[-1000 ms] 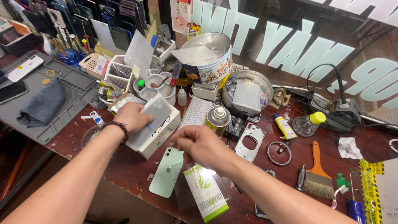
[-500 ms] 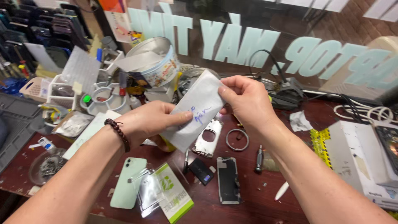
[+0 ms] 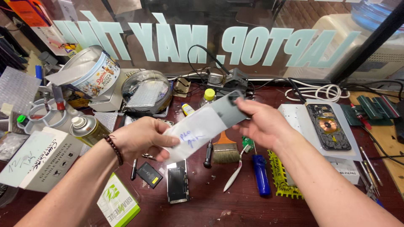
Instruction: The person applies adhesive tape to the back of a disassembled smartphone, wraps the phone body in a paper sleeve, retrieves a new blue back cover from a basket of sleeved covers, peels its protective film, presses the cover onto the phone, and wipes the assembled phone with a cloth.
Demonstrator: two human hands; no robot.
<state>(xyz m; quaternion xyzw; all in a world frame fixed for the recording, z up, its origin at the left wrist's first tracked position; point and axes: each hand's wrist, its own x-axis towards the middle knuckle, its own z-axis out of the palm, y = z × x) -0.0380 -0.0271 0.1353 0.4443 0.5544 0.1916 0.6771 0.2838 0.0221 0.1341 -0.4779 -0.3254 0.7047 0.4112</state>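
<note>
At nine o'clock of the bench, the left hand point(image 3: 141, 138) pinches the lower end of a white sleeve point(image 3: 198, 128) with a dark phone back panel point(image 3: 225, 110) sticking out. Toward three o'clock, the right hand point(image 3: 263, 124) grips that panel's top. Drawing it out straight, edges only, seems wisest, above the brush point(image 3: 225, 151) and blue lighter point(image 3: 261, 174).
</note>
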